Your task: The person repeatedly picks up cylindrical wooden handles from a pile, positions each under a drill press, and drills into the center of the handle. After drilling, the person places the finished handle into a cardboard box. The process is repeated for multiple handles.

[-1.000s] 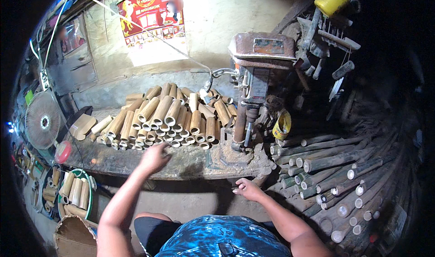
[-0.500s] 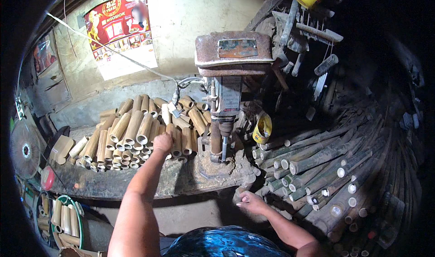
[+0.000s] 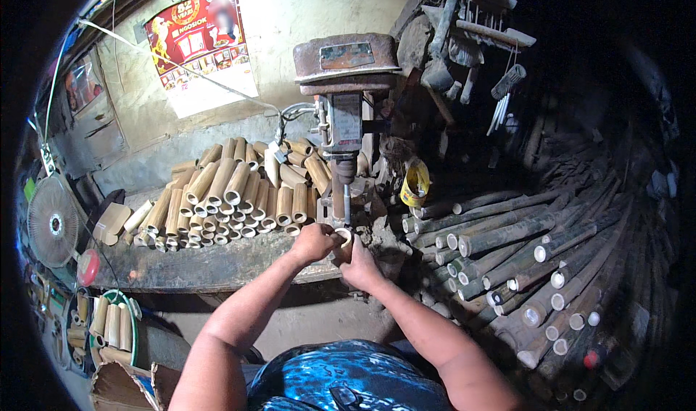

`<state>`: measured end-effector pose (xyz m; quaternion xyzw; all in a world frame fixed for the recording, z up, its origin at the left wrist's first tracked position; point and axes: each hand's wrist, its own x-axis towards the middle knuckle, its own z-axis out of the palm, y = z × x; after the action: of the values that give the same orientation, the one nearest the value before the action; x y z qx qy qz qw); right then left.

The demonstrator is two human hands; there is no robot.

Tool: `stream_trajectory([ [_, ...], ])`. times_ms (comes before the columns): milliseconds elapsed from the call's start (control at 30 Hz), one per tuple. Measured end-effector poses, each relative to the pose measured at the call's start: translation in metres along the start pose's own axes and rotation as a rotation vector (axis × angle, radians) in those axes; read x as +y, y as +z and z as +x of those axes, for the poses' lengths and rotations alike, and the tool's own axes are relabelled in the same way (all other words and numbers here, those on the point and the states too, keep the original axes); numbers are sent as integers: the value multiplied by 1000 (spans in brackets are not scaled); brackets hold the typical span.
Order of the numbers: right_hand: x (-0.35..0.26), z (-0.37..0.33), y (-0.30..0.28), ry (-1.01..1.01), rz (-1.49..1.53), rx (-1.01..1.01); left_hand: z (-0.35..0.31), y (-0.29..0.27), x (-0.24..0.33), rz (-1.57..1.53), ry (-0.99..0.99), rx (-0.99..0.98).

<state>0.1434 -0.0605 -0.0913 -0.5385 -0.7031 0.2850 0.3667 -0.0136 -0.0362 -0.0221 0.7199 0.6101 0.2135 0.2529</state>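
A short bamboo tube [image 3: 344,238] is gripped between my two hands, its open end turned toward me. My left hand [image 3: 317,242] closes on its left side, and my right hand [image 3: 360,266] wraps its right side. Just behind and above the tube comes down the bit [image 3: 347,206] of a rusty drill press [image 3: 344,117]. Whether the bit touches the tube is hard to see. Left of the press, a stack of cut bamboo tubes [image 3: 217,193] lies on the workbench [image 3: 174,277].
Long bamboo poles [image 3: 500,251] lie heaped on the right. A yellow container [image 3: 415,183] hangs beside the press. On the left are a fan [image 3: 54,222] and a green-rimmed basket [image 3: 134,338] of tubes. A cardboard box [image 3: 123,389] stands at the lower left.
My left hand has moved from the stack rightward to the drill press with a bamboo tube. My right hand has come up from below and taken hold of the tube too.
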Motion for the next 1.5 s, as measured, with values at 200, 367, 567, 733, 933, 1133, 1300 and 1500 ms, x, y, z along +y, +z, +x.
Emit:
stream_trajectory([
  [200, 22, 26, 2, -106, 227, 81, 7, 28, -21, -629, 250, -97],
  [367, 2, 30, -8, -91, 71, 154, 20, 26, -17, -634, 310, -66],
  [567, -18, 20, -20, -63, 93, 152, 20, 28, -17, -821, 329, -101],
  [733, -21, 21, -29, -54, 146, 130, 28, 27, -12, -781, 351, -49],
  [933, -37, 30, -34, -210, 96, 244, 25, 6, 0, -734, 373, 18],
  [1133, -58, 42, -53, -300, 65, 253, 33, -15, 15, -830, 452, 53],
  [1300, -67, 49, -48, -339, 42, 291, 33, -28, 17, -780, 444, 95],
  [1500, -64, 60, -44, -273, 30, 259, 37, -35, 14, -781, 436, 70],
])
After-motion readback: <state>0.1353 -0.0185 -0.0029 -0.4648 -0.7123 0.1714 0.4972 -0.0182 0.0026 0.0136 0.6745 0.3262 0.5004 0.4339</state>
